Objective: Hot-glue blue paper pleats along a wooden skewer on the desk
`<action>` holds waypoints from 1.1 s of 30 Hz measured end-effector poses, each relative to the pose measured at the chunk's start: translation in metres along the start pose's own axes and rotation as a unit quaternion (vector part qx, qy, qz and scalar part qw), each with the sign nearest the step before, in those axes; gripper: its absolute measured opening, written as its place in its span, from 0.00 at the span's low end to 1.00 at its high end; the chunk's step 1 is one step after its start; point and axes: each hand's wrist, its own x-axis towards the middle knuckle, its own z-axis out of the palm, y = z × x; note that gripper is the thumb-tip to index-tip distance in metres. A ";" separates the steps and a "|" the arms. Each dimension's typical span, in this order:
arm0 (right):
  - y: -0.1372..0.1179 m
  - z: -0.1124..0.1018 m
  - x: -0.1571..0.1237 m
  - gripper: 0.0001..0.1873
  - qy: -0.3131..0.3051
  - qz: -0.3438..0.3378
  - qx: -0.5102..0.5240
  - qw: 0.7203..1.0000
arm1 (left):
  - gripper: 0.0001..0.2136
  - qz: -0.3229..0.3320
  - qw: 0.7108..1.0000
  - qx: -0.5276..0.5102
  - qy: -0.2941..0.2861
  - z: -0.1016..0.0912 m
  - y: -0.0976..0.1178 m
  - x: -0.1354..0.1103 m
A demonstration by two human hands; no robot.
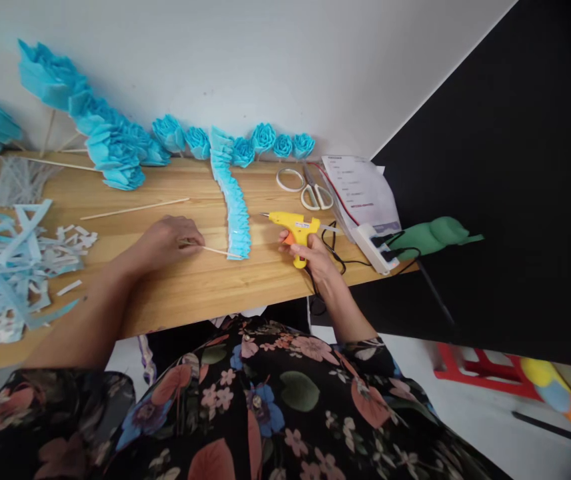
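My right hand (310,257) grips the handle of a yellow glue gun (293,225), its nozzle pointing left toward a long strip of folded blue paper (233,200) that lies across the wooden table (190,287). My left hand (168,240) rests on the table with its fingers pinched on a thin wooden stick (218,251). The stick's far end touches the near end of the blue strip.
Blue paper roses (260,140) line the wall, with bigger ones on sticks (110,143) at the left. Paper scraps (10,267) cover the left side. White-handled scissors (315,193), a tape ring (289,179), papers (363,190), a power strip (375,247) and a green object (430,237) sit at the right.
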 end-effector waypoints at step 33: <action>0.001 -0.009 0.014 0.30 0.052 -0.045 -0.062 0.996 | 0.11 0.004 0.999 -0.016 0.030 0.012 -0.005 0.000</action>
